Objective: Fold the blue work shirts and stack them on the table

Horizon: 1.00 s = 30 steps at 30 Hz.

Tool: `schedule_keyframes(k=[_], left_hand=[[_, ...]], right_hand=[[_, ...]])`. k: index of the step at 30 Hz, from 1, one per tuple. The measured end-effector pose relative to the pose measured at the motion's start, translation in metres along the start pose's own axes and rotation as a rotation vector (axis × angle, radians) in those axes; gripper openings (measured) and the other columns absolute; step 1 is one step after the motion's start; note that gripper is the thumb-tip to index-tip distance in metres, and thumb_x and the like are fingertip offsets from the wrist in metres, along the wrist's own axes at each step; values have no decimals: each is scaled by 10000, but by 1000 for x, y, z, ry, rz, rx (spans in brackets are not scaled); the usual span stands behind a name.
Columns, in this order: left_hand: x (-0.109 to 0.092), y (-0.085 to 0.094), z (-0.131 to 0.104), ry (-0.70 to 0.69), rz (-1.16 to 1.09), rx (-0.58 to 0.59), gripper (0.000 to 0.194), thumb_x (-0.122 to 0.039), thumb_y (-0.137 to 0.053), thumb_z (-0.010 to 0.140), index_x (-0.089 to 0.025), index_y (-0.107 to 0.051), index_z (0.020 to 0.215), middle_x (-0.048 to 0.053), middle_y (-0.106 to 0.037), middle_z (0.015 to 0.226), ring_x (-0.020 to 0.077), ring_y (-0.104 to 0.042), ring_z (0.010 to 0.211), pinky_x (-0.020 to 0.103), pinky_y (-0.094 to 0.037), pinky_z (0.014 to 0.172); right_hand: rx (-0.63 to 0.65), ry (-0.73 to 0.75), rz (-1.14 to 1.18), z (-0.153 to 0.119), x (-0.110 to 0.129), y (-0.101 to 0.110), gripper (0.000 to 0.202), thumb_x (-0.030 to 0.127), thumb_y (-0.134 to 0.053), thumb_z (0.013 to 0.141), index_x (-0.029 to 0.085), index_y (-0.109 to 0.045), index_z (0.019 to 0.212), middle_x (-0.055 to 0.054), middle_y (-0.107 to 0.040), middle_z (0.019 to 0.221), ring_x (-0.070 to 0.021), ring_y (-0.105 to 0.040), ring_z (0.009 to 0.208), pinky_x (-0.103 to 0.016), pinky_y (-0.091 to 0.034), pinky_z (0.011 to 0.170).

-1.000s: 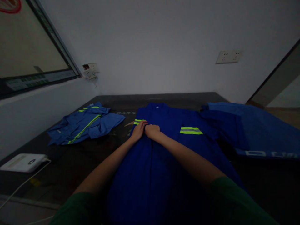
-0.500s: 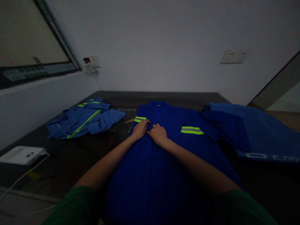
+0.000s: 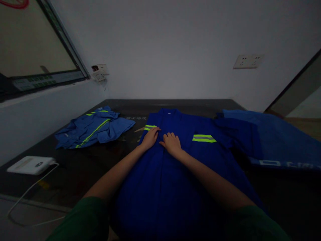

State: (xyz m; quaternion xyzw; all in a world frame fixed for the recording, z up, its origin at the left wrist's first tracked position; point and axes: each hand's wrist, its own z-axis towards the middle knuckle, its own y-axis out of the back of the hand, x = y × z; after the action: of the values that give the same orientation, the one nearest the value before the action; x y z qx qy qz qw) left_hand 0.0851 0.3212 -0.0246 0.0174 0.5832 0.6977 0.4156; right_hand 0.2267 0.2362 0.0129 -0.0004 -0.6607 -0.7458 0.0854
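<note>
A royal-blue work jacket (image 3: 183, 170) with yellow-green and grey reflective bands lies front up before me, its collar at the far end. My left hand (image 3: 151, 137) rests on the chest beside the front placket, fingers laid out along the cloth near one reflective band. Just across the placket, my right hand (image 3: 172, 143) lies palm down on the jacket with its fingers apart and the thumb pointing toward the left hand. Both hands touch the cloth. What lies under the palms is hidden.
A lighter blue garment (image 3: 96, 129) with yellow-green stripes lies crumpled on the dark table (image 3: 200, 103) at the left. Nearer, a white device (image 3: 31, 165) trails a white cable (image 3: 27, 190). Blue fabric (image 3: 283, 140) with white print lies at the right. Behind stands a wall with sockets (image 3: 248, 61).
My right hand has shifted slightly to the right on the jacket, and its fingers look more spread. The left hand has barely moved. The camera view has shifted a little.
</note>
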Motion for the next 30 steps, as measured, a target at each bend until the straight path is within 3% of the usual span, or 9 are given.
schedule_keyframes(k=[6, 9, 13, 18, 24, 30], left_hand=[[-15, -7, -4, -48, 119, 212, 445, -276, -380, 953, -217, -437, 1390, 90, -380, 1500, 235, -292, 1410, 454, -242, 1145], [-18, -8, -5, -39, 184, 222, 477, -321, -374, 959, -235, -389, 1428, 87, -324, 1529, 251, -254, 1423, 478, -220, 1147], [-23, -4, -7, -64, 211, 191, 469, -325, -338, 970, -204, -401, 1419, 113, -377, 1498, 255, -305, 1403, 489, -240, 1135], [-40, -11, -12, -89, 199, 116, 445, -318, -271, 985, -162, -506, 1328, 127, -489, 1414, 243, -346, 1382, 476, -239, 1139], [-56, -23, -17, -80, 327, 250, 505, -453, -259, 984, -288, -357, 1451, 62, -261, 1557, 251, -214, 1437, 498, -194, 1147], [-49, -26, -12, -59, 353, 286, 535, -489, -223, 976, -319, -288, 1479, 34, -207, 1573, 253, -187, 1444, 499, -186, 1145]], right_hand=[[0, 52, 29, -20, -3, 8, 411, 409, -566, 887, 165, -548, 1217, -151, -539, 1269, -290, -478, 1157, -418, -432, 897], [-14, 89, 30, -32, -8, 10, 421, 382, -554, 896, 150, -539, 1248, -158, -528, 1288, -293, -477, 1175, -431, -438, 919], [17, 162, 105, -60, -26, 18, 443, 322, -562, 898, 121, -531, 1292, -159, -531, 1312, -277, -463, 1236, -426, -401, 1022], [-10, 121, 162, -128, -68, 33, 515, 300, -596, 877, 132, -496, 1354, -166, -437, 1436, -289, -335, 1373, -487, -293, 1128], [33, -15, 153, -218, -121, 40, 512, 270, -574, 872, 191, -492, 1371, -142, -393, 1476, -302, -321, 1384, -538, -323, 1102], [28, -154, 50, -282, -132, 26, 532, 345, -546, 890, 231, -456, 1402, -128, -385, 1479, -300, -346, 1371, -593, -289, 1095]])
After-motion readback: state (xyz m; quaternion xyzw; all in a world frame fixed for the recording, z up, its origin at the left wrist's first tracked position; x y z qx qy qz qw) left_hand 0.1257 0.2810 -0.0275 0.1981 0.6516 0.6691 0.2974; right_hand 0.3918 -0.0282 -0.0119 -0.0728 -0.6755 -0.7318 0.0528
